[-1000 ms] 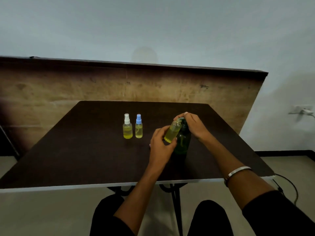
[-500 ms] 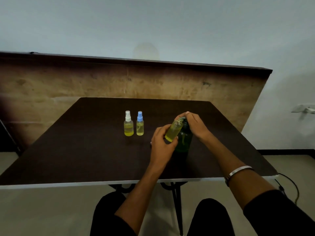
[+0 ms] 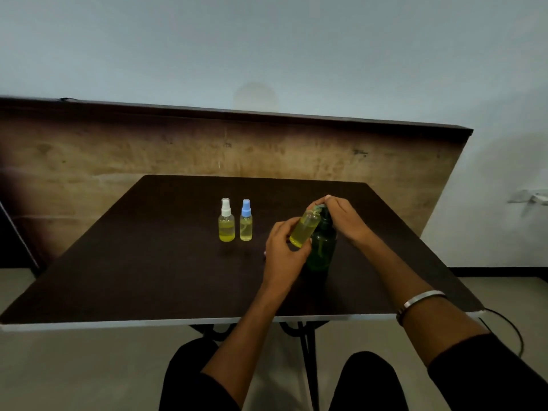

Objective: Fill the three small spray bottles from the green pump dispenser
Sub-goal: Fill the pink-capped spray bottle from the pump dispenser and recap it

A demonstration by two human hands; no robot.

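A green pump dispenser [image 3: 321,250] stands right of centre on the dark table [image 3: 148,262]. My right hand [image 3: 341,216] lies over its pump head with the fingers curled round it. My left hand [image 3: 283,250] grips an uncapped small bottle [image 3: 304,229] of yellow liquid, tilted with its mouth up under the pump nozzle. Two capped spray bottles stand upright side by side further left: one with a white cap [image 3: 226,221], one with a blue cap [image 3: 246,221]. Both hold yellow liquid.
A wooden board [image 3: 118,161] leans against the wall behind the table. The table's near edge [image 3: 118,324] has a white rim, with my knees below it. A cable [image 3: 510,327] trails off the right corner. A wall socket [image 3: 530,198] is at far right.
The view has shifted slightly. My hands, the tilted bottle and the dispenser keep the same pose relative to each other.
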